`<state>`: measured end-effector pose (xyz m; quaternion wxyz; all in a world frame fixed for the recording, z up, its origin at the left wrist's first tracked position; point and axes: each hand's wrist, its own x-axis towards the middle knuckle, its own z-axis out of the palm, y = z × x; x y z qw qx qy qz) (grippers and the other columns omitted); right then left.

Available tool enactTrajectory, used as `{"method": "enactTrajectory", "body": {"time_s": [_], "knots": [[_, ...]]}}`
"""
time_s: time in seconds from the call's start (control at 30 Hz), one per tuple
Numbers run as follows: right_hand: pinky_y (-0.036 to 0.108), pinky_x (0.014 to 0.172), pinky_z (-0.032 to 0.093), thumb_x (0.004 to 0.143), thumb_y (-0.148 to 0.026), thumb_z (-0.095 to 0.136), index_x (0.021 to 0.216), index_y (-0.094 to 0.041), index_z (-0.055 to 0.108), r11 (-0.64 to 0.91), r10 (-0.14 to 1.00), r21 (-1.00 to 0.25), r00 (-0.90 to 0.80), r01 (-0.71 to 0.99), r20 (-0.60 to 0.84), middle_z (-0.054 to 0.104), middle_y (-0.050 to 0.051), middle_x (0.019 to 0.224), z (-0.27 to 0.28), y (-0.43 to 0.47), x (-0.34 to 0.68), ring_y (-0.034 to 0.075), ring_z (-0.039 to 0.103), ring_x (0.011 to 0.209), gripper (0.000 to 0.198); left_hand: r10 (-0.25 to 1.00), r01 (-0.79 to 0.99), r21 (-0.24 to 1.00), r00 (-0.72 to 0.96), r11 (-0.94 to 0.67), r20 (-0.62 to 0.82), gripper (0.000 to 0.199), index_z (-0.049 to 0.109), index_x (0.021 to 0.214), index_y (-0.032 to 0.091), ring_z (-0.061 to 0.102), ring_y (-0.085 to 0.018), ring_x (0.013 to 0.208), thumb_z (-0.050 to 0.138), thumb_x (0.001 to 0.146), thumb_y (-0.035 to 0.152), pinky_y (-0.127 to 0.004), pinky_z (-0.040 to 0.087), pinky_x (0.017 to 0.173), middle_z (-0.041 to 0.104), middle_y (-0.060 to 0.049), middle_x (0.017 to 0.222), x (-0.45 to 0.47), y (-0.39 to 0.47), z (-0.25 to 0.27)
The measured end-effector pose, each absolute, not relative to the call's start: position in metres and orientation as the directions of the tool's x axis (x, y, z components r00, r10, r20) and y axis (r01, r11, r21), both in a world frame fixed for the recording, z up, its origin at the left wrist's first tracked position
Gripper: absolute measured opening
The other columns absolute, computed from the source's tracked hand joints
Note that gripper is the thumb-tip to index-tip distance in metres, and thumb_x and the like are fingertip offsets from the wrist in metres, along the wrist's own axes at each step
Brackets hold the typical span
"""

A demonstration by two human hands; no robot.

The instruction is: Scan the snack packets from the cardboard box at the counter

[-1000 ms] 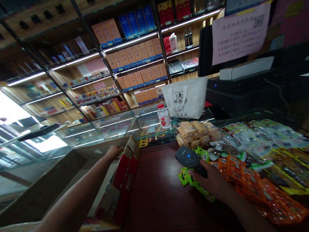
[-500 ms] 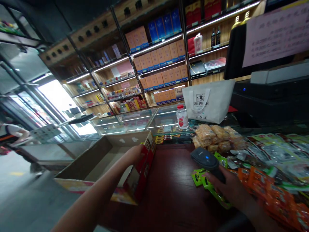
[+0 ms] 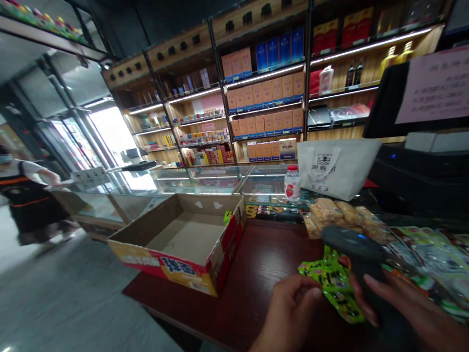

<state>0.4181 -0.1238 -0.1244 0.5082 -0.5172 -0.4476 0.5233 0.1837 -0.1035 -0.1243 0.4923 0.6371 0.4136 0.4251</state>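
My right hand (image 3: 406,298) is wrapped round the handle of a dark barcode scanner (image 3: 353,242), its head pointing left above the table. Below the scanner lie several green snack packets (image 3: 335,281) in a loose pile. At the pile's left edge, my left hand (image 3: 293,305) has thumb and forefinger curled together in a pinch on a green packet; the fingertips partly hide the contact. Left of both hands stands an open cardboard box (image 3: 183,271) with red and yellow sides. One green packet (image 3: 227,216) shows inside at its far right corner.
Bagged brown snacks (image 3: 326,212) and clear-and-green packets (image 3: 436,249) lie to the right. Behind them stand a white bag (image 3: 340,168), a red-capped bottle (image 3: 292,183) and a monitor (image 3: 384,102). A person in an apron (image 3: 27,195) is at far left, beyond the table edge.
My left hand has left the box's right side and come across to the green packets. A green packet now shows in the box corner. The scanner has moved right, and the view has shifted left.
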Motion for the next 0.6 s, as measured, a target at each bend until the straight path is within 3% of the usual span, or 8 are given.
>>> {"method": "enactTrajectory", "body": {"time_s": [0.03,0.07,0.13,0.23,0.33,0.43,0.6], "knots": [[0.039,0.06,0.054,0.073,-0.061,0.072,0.088,-0.03,0.072,-0.107,0.994,-0.991,0.015,-0.082,-0.109,0.07,0.005,0.078,-0.116,-0.128,0.416,0.026,0.065,0.065,0.034,0.924,-0.03,0.996,0.372,-0.08,0.085,0.035,0.074,0.095,0.017,0.068,-0.025,0.089,0.065,0.085,0.05,-0.034,0.052,0.08,0.075,-0.011,0.096,0.195,-0.11,-0.133],[0.037,0.062,0.054,0.08,-0.059,0.068,0.092,-0.028,0.07,-0.148,0.987,-0.978,-0.084,-0.148,-0.137,0.069,0.004,0.08,-0.106,-0.131,0.411,0.022,0.064,0.065,0.033,0.888,-0.148,0.989,0.456,0.004,0.065,0.038,0.073,0.096,0.016,0.068,-0.025,0.091,0.068,0.083,0.051,-0.034,0.052,0.082,0.074,-0.011,0.097,0.206,-0.116,-0.14],[0.03,0.059,0.051,0.083,-0.055,0.07,0.095,-0.025,0.066,-0.147,0.986,-0.954,-0.121,-0.262,-0.119,0.066,0.0,0.076,-0.09,-0.136,0.398,0.017,0.06,0.062,0.032,0.81,-0.325,0.937,0.58,0.126,0.092,0.042,0.07,0.104,0.016,0.067,-0.026,0.101,0.075,0.078,0.05,-0.036,0.049,0.092,0.072,-0.011,0.107,0.226,-0.125,-0.153],[0.026,0.058,0.048,0.081,-0.057,0.072,0.095,-0.022,0.063,-0.125,0.991,-0.948,-0.077,-0.292,-0.106,0.065,-0.002,0.075,-0.079,-0.138,0.382,0.013,0.058,0.058,0.038,0.783,-0.506,0.82,0.611,0.269,0.12,0.049,0.066,0.107,0.02,0.064,-0.027,0.111,0.084,0.069,0.046,-0.038,0.047,0.099,0.07,-0.009,0.114,0.249,-0.13,-0.173],[0.025,0.06,0.049,0.086,-0.057,0.066,0.089,-0.02,0.061,-0.074,0.996,-0.958,-0.076,-0.278,-0.055,0.066,-0.001,0.071,-0.084,-0.14,0.378,0.014,0.06,0.061,0.038,0.801,-0.532,0.734,0.598,0.423,-0.028,0.05,0.064,0.1,0.02,0.069,-0.026,0.097,0.087,0.064,0.047,-0.039,0.053,0.089,0.071,-0.007,0.101,0.26,-0.131,-0.188],[0.025,0.057,0.049,0.085,-0.058,0.067,0.088,-0.02,0.059,-0.079,0.995,-0.952,-0.078,-0.297,-0.058,0.066,0.0,0.07,-0.092,-0.146,0.38,0.015,0.063,0.061,0.039,0.756,-0.466,0.701,0.635,0.54,-0.161,0.048,0.063,0.102,0.019,0.072,-0.022,0.078,0.085,0.068,0.045,-0.038,0.056,0.077,0.071,-0.006,0.091,0.259,-0.136,-0.191],[0.024,0.056,0.05,0.082,-0.054,0.074,0.095,-0.021,0.059,-0.114,0.993,-0.933,-0.023,-0.34,-0.114,0.066,-0.001,0.072,-0.101,-0.157,0.381,0.012,0.06,0.057,0.038,0.728,-0.475,0.669,0.67,0.572,-0.147,0.044,0.06,0.092,0.018,0.07,-0.017,0.074,0.087,0.066,0.043,-0.033,0.056,0.074,0.068,-0.005,0.095,0.253,-0.147,-0.186]]}}
